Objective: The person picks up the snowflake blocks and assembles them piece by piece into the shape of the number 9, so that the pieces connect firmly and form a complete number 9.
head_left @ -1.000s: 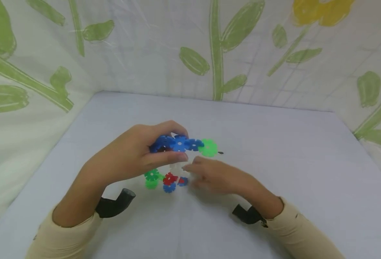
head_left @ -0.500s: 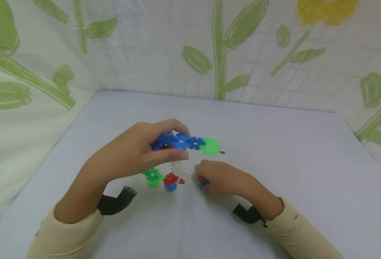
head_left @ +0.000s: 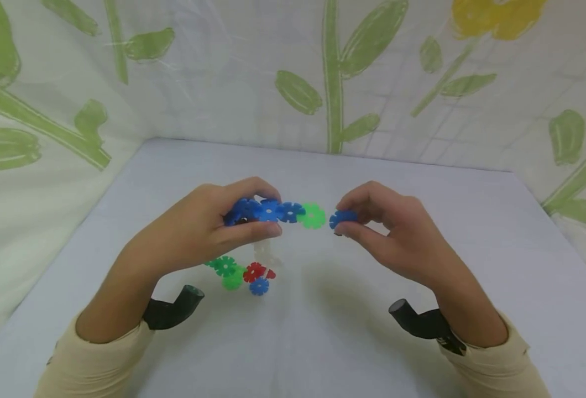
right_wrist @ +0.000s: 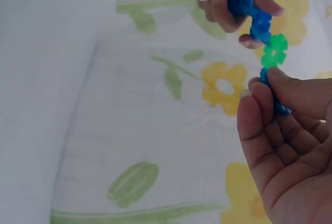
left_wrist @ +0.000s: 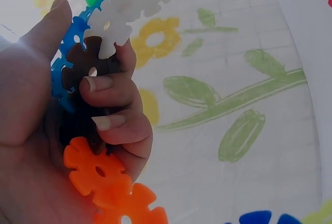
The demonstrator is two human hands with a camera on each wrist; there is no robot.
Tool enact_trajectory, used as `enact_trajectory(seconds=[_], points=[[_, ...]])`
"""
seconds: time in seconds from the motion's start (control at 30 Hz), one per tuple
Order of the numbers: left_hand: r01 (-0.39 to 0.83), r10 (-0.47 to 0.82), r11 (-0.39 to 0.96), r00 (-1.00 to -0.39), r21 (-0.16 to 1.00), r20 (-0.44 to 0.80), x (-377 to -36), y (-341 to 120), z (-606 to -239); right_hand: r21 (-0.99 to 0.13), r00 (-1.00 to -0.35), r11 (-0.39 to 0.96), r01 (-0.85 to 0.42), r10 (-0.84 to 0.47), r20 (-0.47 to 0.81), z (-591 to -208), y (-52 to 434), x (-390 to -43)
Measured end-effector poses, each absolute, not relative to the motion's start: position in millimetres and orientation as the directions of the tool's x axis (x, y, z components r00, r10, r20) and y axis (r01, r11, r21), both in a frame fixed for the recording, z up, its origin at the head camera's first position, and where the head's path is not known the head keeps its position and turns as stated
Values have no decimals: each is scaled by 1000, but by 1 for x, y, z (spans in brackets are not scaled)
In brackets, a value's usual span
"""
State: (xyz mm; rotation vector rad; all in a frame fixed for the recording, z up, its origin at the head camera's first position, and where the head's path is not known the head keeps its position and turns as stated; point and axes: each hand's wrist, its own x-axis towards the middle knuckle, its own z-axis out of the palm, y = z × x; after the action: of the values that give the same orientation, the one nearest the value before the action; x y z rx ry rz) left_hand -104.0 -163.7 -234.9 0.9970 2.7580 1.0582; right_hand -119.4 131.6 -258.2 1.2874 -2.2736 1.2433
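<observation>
My left hand (head_left: 198, 232) grips a chain of interlocking plastic snowflake discs, thumb and fingers around its blue discs (head_left: 269, 210). A light green disc (head_left: 311, 215) ends the chain on the right. In the left wrist view, brown (left_wrist: 83, 63), whitish (left_wrist: 106, 22) and orange discs (left_wrist: 98, 167) also show at this hand. My right hand (head_left: 402, 237) pinches a single blue disc (head_left: 343, 217) between thumb and fingers. That disc is edge-on, close to the green one; the right wrist view shows its upper edge right below the green disc (right_wrist: 275, 51).
Below the left hand in the head view appear green discs (head_left: 225, 266), a red disc (head_left: 254, 272), another blue disc (head_left: 259, 286) and translucent whitish ones (head_left: 263, 253). A white-covered table (head_left: 422, 221) lies beneath, with a flower-printed curtain (head_left: 223, 83) behind. Dark curved wrist mounts (head_left: 417, 320) sit at both wrists.
My right hand has picked up the blue disc from beside the red one and raised it rightward to the green disc's end. The left hand keeps its grip, shifting slightly up.
</observation>
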Motion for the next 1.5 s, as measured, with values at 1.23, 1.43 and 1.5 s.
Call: enact_trajectory(seconds=[1.23, 1.43, 1.5], points=[[576, 607, 536, -771, 617, 193, -107, -151, -250, -317, -488, 384, -867, -536, 689, -255, 123, -103], [567, 608, 521, -771, 638, 189, -106, -151, -249, -302, -477, 381, -874, -557, 680, -257, 122, -103], [565, 613, 513, -768, 646, 186, -106, -151, -249, -310, -473, 365, -878, -557, 682, -256, 123, -104]])
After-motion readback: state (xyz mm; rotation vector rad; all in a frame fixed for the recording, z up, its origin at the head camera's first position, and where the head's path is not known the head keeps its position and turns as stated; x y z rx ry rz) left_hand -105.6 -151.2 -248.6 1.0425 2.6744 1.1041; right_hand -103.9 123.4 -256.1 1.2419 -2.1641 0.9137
